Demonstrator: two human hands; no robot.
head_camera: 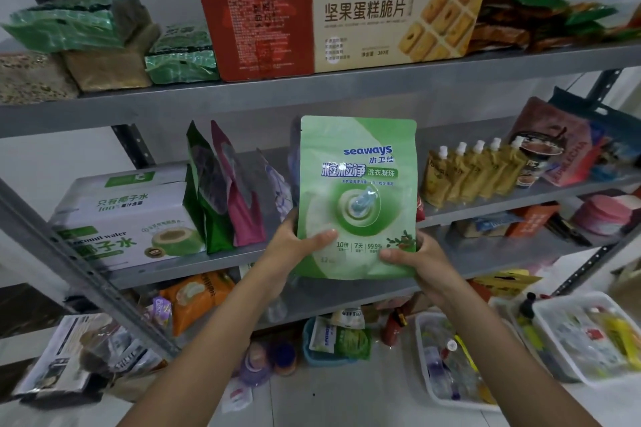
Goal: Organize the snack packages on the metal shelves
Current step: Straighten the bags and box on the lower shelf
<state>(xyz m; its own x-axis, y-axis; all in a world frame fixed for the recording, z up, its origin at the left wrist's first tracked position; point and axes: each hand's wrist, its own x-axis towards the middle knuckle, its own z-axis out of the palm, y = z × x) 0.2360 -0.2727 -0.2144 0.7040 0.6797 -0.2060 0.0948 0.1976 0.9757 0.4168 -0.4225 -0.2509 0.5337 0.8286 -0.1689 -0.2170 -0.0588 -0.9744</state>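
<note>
A green "seaways" pouch (359,184) stands upright in front of the middle metal shelf (513,199), held up by both hands. My left hand (295,243) grips its lower left corner, thumb across the front. My right hand (412,260) grips the lower right corner, thumb on the front too. Behind the pouch on that shelf stand a green bag (203,191), a magenta bag (236,191) and a pale floral bag (277,187). To the right is a row of yellow spouted pouches (468,173).
A coconut water box (128,218) fills the middle shelf's left end. The top shelf (242,94) carries green vacuum packs (76,24), a red box (256,24) and a beige cake-crisp box (395,21). Lower shelves hold mixed packets. White trays (582,336) and a blue basket (333,340) sit on the floor.
</note>
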